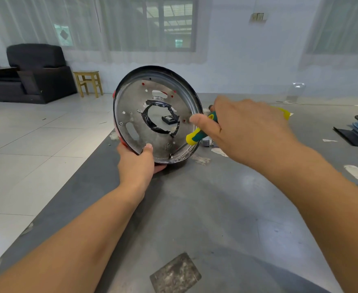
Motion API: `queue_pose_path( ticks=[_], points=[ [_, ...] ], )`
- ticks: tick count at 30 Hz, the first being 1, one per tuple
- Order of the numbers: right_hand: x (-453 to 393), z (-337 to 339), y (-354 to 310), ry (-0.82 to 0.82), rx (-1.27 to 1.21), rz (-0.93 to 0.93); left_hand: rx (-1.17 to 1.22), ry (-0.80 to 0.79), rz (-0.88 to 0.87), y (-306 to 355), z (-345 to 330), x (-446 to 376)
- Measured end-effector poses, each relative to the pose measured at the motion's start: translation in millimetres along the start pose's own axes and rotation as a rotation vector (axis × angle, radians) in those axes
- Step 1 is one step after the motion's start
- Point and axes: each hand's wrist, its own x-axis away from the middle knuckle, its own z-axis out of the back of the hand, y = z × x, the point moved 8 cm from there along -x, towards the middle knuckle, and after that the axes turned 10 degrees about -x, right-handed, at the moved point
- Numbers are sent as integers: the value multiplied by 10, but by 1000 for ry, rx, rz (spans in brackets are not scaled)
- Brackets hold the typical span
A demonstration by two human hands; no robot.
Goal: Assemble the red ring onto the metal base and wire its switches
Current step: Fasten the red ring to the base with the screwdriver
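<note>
The left hand (138, 159) pinches the near rim of the metal base (156, 115) – thin, stiff, probably light, sharp-edged – while the right hand (243, 125) grips a screwdriver (199, 134).

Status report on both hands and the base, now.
Left hand grips metal base, tilted on edge. Right hand holds screwdriver at its rim. Nothing in the way.

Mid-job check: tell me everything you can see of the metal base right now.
The metal base is a round, dull silver disc with a raised dark rim, a large central hole edged in black tape, an oval slot, small holes and screws. It stands tilted on edge on the grey table, its face toward the camera. The left hand grips its lower rim; red shows behind its left edge. The right hand holds a green-yellow screwdriver at its right rim.
</note>
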Motion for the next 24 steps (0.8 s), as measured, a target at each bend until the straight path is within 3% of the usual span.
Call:
queue_pose_path(
  ticks=[4, 6, 10, 14, 16, 18, 20, 22, 24],
  points=[
    [19, -90, 20, -261, -415, 72, 16, 12, 27, -11, 11, -8],
    [26, -70, -52, -334, -468, 145, 9, 2, 23, -12, 7, 0],
    [-20, 14, -166, -122, -358, 219, 10, -8, 16, -5, -5, 3],
    [-12, 26, -91, 75, 11, 5, -28, -10, 6, 9, -10, 13],
    [-11, -38, -8, 1, -94, 19, -20, -7, 5, 9, -8, 17],
    [10, -97, -4, -201, -395, 78, -6, -3, 11, 6, -1, 22],
    [14, -100, -24, -341, -511, 130, -3, -4, 11, 5, 5, 24],
    [-21, -52, -46, -297, -454, 194, -9, -10, 7, 6, -1, 27],
    [-25, 31, -94, -131, -331, 240, -6, -6, 13, 2, -2, 18]
  ],
)
